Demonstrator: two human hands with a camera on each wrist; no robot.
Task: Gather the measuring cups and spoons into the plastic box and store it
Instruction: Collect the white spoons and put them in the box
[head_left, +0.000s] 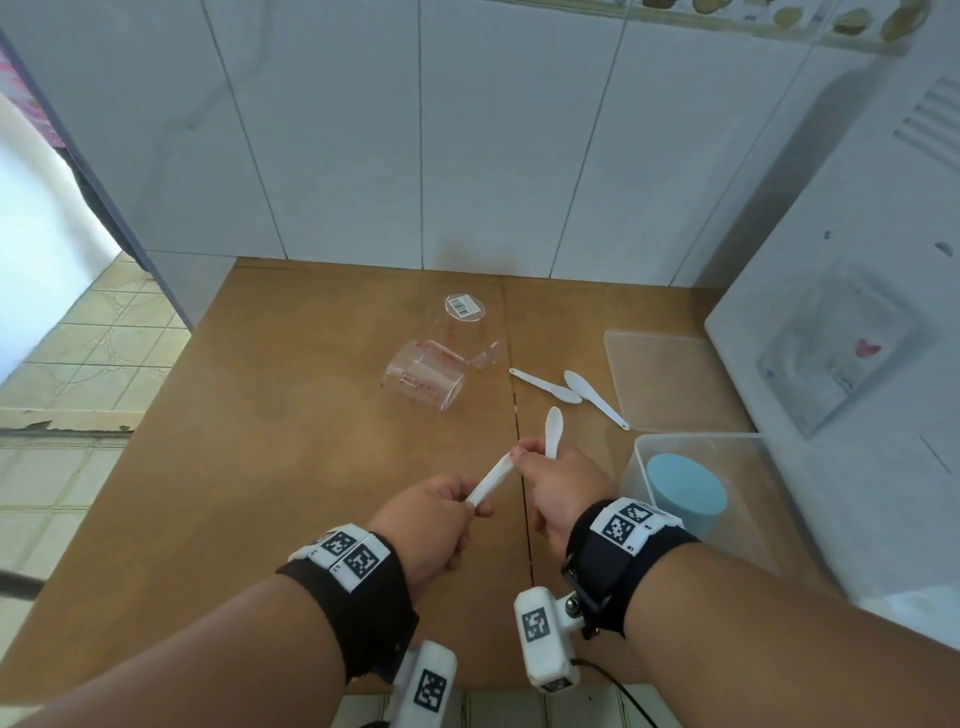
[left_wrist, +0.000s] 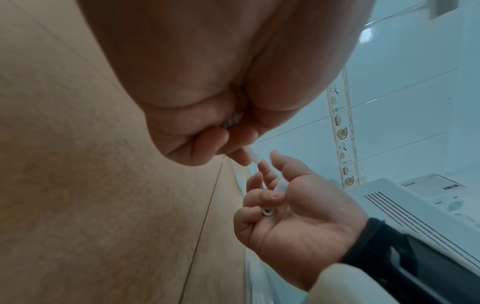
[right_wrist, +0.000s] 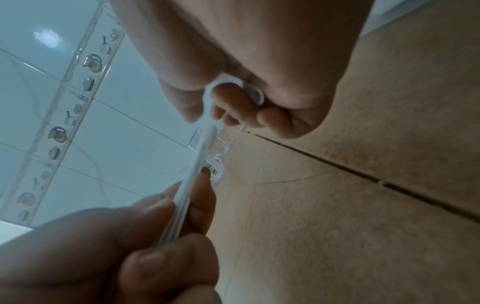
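My left hand (head_left: 470, 506) pinches the handle of a white measuring spoon (head_left: 491, 483) that slants up to the right. My right hand (head_left: 530, 452) grips a second white spoon (head_left: 554, 431) upright, and its fingertips touch the far end of the left one. Two more white spoons (head_left: 545, 385) (head_left: 597, 397) lie on the wooden table. One clear measuring cup (head_left: 423, 376) lies on its side, another (head_left: 467, 322) stands upside down behind it. The clear plastic box (head_left: 753, 493) stands at the right with a blue cup (head_left: 685, 493) inside.
The box's lid (head_left: 660, 374) lies flat behind the box. A white appliance (head_left: 831, 312) borders the table on the right, and a tiled wall (head_left: 467, 130) stands behind. The table's left edge (head_left: 156, 415) drops to a tiled floor.
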